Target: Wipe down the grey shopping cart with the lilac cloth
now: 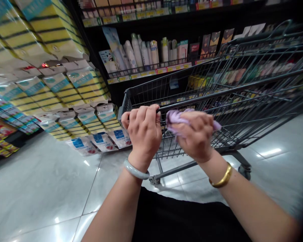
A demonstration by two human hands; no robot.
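A grey wire shopping cart point(189, 101) stands in front of me, seen from its side. My left hand point(145, 129) is wrapped over the cart's upper rim near its left corner, fingers curled around the bar. In my right hand point(197, 136) is a bunched purple cloth point(178, 119), with its ends poking out on both sides of the fist. This hand is just beside the cart's rim; whether the cloth touches the bar I cannot tell. A pale bangle point(136, 170) circles my left wrist and a gold bangle point(221, 176) my right one.
Packs of yellow sponges point(55, 89) hang in rows at the left, with white bags point(102, 143) below. Behind the cart, a dark shelf holds several bottles point(141, 52) and boxes. Caster wheels point(244, 171) rest on the glossy tiled floor point(47, 188).
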